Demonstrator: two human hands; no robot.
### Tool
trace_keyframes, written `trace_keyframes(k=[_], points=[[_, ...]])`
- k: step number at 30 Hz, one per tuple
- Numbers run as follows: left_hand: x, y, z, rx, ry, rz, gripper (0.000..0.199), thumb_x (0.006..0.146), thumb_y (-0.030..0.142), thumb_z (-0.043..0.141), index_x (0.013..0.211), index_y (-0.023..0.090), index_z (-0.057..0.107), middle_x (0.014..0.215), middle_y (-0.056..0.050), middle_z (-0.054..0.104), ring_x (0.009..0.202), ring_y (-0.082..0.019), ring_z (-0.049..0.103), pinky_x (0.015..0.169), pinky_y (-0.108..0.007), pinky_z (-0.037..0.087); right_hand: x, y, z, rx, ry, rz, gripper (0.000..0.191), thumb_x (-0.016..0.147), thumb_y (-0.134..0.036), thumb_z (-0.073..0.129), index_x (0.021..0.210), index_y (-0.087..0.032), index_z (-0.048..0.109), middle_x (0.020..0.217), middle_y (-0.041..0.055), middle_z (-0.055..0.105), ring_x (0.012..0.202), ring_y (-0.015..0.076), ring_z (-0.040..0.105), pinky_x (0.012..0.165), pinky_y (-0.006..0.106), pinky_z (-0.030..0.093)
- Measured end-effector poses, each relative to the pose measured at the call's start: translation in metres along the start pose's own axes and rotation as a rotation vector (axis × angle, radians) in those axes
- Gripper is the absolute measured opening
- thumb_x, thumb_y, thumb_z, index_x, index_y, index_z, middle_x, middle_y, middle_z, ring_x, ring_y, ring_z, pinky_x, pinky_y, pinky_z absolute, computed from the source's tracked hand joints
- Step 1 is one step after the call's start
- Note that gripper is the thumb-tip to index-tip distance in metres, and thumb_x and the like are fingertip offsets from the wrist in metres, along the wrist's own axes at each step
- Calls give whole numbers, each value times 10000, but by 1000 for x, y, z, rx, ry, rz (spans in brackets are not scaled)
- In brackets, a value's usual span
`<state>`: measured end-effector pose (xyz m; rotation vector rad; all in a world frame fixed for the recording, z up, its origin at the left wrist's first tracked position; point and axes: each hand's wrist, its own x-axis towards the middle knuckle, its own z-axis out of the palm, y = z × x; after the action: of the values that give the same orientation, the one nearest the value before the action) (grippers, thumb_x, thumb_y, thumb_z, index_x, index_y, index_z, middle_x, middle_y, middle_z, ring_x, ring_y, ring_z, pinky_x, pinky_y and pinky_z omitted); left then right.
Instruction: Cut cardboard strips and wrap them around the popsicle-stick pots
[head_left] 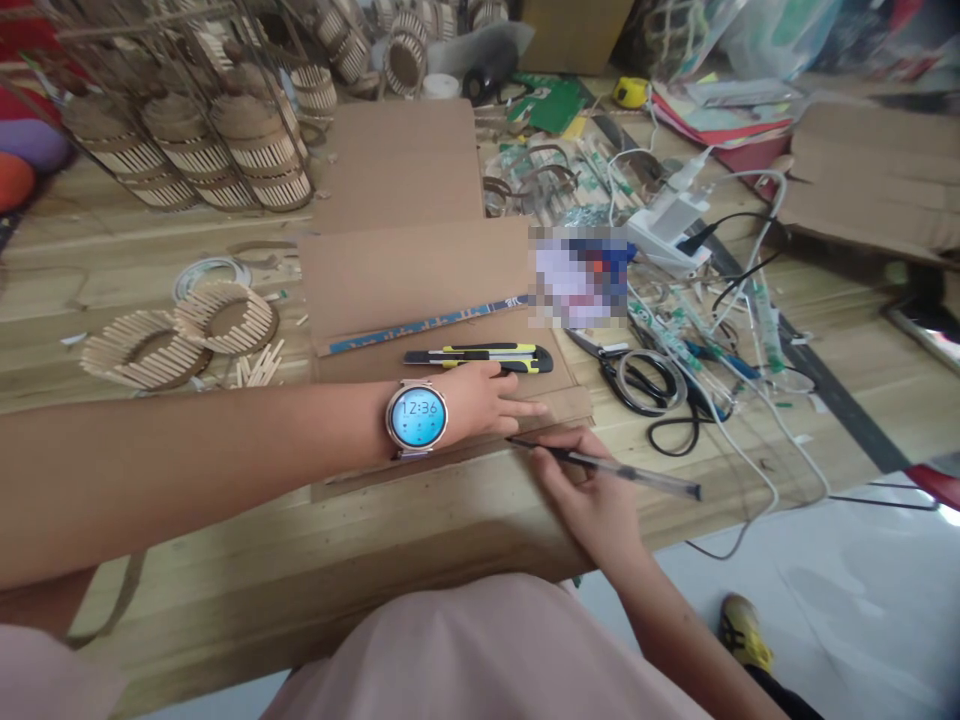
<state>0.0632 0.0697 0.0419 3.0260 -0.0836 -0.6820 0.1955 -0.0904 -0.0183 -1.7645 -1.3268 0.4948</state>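
My left hand (480, 402) lies flat with its fingers spread on a piece of brown cardboard (562, 385) near the table's front edge. A watch (417, 416) is on that wrist. In my right hand (589, 485) is a pen (630, 474), its tip at the cardboard close to my left fingers. Just beyond the left hand rests a yellow and black utility knife (480, 357). Behind the knife, a narrow blue strip (427, 325), perhaps a ruler, lies slanted across a larger cardboard sheet (412, 270).
Slatted stick rings (229, 318) and loose sticks (260, 366) are at left, below several stick-built cylinders (259, 150). Cables and a power strip (667, 235) clutter the right, near a coiled black cord (645, 382). A yellow tape measure (630, 93) sits at the back.
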Motion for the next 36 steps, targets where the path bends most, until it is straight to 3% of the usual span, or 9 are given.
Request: trace_keyframes(k=[3, 8, 12, 14, 19, 23, 28, 36], points=[[1, 0, 0, -10, 28, 6, 615, 527, -27, 588, 1001, 357, 666, 1569, 194, 368, 1383, -274, 393, 1063, -429, 420, 7, 17, -22, -77, 102, 66, 122, 836, -361, 620, 792, -248, 636, 728, 27, 689, 687, 216, 643, 647, 352, 505], [3, -2, 5, 21, 74, 14, 510, 547, -40, 569, 882, 335, 658, 1547, 217, 391, 1344, -240, 444, 1029, -403, 457, 18, 42, -58, -278, 364, 143, 166, 763, -402, 635, 755, -237, 628, 725, 31, 689, 709, 236, 636, 691, 371, 503], [2, -2, 5, 76, 45, 28, 594, 500, -53, 564, 943, 330, 661, 1586, 209, 329, 1358, -246, 428, 1028, -391, 459, 17, 41, -67, -310, 495, 119, 144, 760, -374, 653, 770, -233, 626, 734, 27, 681, 711, 221, 639, 713, 360, 511], [2, -2, 5, 81, 65, 23, 629, 493, -53, 558, 970, 342, 664, 1582, 213, 335, 1350, -244, 437, 1027, -386, 459, 13, 29, -59, -233, 446, 67, 130, 782, -359, 660, 781, -233, 631, 715, 18, 675, 687, 209, 640, 668, 339, 513], [1, -2, 3, 160, 3, 39, 691, 545, -26, 571, 1118, 352, 647, 1622, 202, 249, 1376, -252, 407, 1072, -396, 423, 0, -13, -11, -7, 52, -63, 66, 845, -291, 638, 804, -240, 650, 710, 4, 693, 647, 178, 650, 587, 287, 512], [1, -2, 2, 121, 13, 22, 594, 636, 11, 564, 1096, 375, 659, 1593, 215, 312, 1379, -237, 405, 1074, -391, 421, -4, -30, 19, 123, -89, -82, 42, 854, -250, 622, 816, -240, 640, 750, 4, 707, 685, 175, 668, 621, 282, 530], [2, -2, 4, 118, 14, 9, 567, 651, 1, 561, 1071, 370, 658, 1588, 230, 311, 1390, -227, 392, 1083, -388, 415, -4, -30, 31, 154, -160, -102, 41, 840, -209, 625, 816, -242, 629, 785, 3, 719, 731, 182, 676, 670, 297, 527], [3, -4, 12, 93, 106, 33, 476, 697, 51, 577, 1042, 363, 682, 1551, 187, 406, 1340, -256, 457, 1044, -410, 451, -3, -22, 31, 138, -115, -100, 36, 857, -242, 620, 821, -243, 627, 808, 12, 722, 771, 189, 674, 702, 307, 526]])
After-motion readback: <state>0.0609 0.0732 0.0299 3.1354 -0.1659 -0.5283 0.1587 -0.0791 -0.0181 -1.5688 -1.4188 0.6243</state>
